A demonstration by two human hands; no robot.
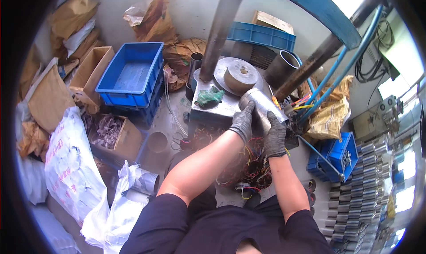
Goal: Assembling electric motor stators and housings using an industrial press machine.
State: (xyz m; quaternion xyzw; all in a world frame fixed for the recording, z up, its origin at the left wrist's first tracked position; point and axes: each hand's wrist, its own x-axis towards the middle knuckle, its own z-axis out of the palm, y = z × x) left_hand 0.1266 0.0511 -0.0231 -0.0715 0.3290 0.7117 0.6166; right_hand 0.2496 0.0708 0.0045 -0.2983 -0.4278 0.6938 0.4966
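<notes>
Silver tube gripped at the press bed

Dark gloves cover both hands, and both are closed around the tube. The left hand grips its near left side; the right hand clasps it nearer the right end, which it partly hides. The tube lies slanted at the right front corner of the press bed; whether it rests there, I cannot tell.

On the bed, a thick round block sits on a flat disc, with a green bag at the front left. A wide dark pipe stands behind the tube, its open end up. Tangled wires lie below the forearms. To the left is a blue bin; at far right, rows of metal cylinders are stacked beside a blue crate.
</notes>
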